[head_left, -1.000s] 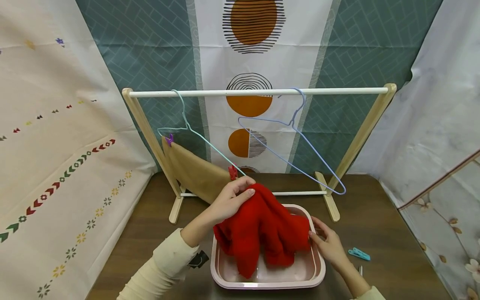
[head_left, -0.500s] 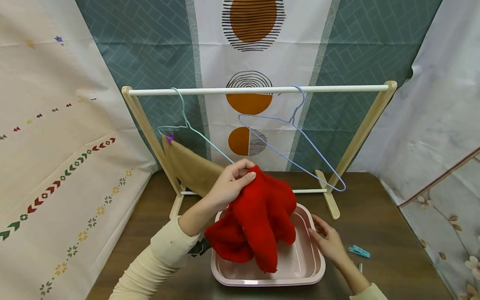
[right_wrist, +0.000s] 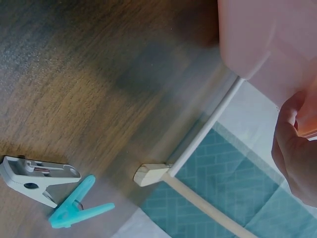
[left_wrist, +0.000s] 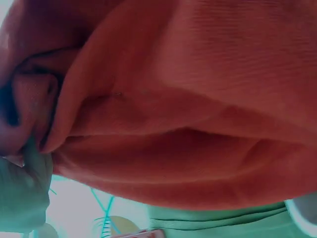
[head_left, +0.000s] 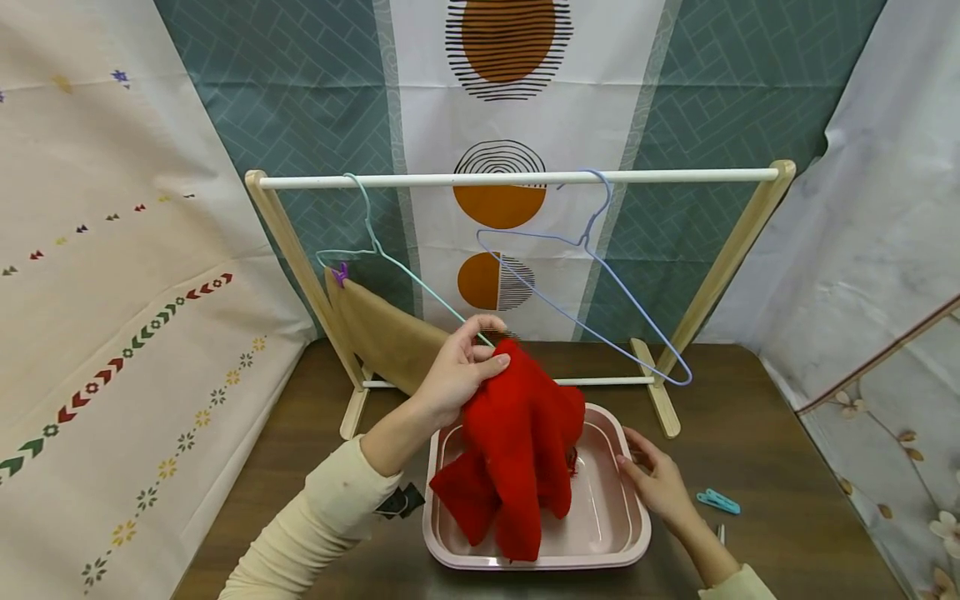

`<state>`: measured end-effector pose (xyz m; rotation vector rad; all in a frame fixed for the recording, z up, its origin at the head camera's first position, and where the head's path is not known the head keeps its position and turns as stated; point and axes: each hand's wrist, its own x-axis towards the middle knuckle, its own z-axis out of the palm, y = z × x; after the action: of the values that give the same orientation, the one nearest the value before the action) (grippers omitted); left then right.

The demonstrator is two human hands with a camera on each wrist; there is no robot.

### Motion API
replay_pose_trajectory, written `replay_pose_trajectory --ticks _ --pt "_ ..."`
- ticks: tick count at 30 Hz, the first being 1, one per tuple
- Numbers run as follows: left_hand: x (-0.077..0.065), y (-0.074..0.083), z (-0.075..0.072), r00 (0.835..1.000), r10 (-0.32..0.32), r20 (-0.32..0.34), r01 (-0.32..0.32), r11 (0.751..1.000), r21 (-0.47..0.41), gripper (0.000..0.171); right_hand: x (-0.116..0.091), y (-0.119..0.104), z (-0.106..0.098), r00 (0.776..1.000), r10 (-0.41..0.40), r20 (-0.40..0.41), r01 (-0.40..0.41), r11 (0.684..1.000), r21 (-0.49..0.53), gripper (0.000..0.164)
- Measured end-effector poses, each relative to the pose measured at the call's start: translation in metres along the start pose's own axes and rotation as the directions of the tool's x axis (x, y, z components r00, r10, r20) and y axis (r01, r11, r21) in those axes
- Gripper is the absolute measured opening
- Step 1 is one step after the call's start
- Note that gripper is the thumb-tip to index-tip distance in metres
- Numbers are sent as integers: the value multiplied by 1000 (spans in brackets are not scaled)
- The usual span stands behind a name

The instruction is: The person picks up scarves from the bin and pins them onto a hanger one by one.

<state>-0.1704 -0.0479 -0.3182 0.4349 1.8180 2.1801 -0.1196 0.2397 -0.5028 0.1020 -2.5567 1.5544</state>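
Over the basin, my left hand [head_left: 453, 375] pinches the top of a crumpled red cloth [head_left: 517, 450], which hangs in folds, its lower part inside the basin's outline. Red fabric [left_wrist: 198, 99] fills most of the left wrist view. My right hand [head_left: 660, 487] grips the right rim of the pink plastic basin [head_left: 536, 562], its fingers [right_wrist: 290, 119] curled at the edge in the right wrist view. Right behind the left hand, a mint-green hanger [head_left: 420, 283] carries a tan cloth [head_left: 386, 333] fastened by a purple clip [head_left: 341, 273].
A bare blue hanger [head_left: 577, 321] hangs from the white rod [head_left: 675, 176] of a wooden rack [head_left: 727, 275]. On the dark table [head_left: 772, 442] right of the basin lie a turquoise clothespin [head_left: 718, 501] and a grey clothespin [right_wrist: 39, 178]. Patterned drapes [head_left: 135, 250] enclose the table.
My left hand has lifted the red cloth up and leftward from the basin's right side, then lowered it slightly. A red clip seen earlier is now hidden. The right hand stays at the rim.
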Motion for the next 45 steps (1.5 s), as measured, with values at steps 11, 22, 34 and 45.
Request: replay_pose_trajectory --ticks 11,22,34,45 --pt "-7 -17 -9 946 63 318 -47 997 -60 64 0 -1 1 1000 -12 -6 12 1000 -12 41" --pt "-2 -31 -6 933 335 130 -354 793 496 33 0 0 1 1000 9 -3 -9 1000 -14 42" --pt "4 -11 -11 872 440 213 -472 642 604 12 2 3 0 1000 7 -3 -7 1000 -23 41" --pt "7 8 -8 971 226 83 -241 918 314 24 1 1 0 1000 9 -1 -9 1000 -14 40"
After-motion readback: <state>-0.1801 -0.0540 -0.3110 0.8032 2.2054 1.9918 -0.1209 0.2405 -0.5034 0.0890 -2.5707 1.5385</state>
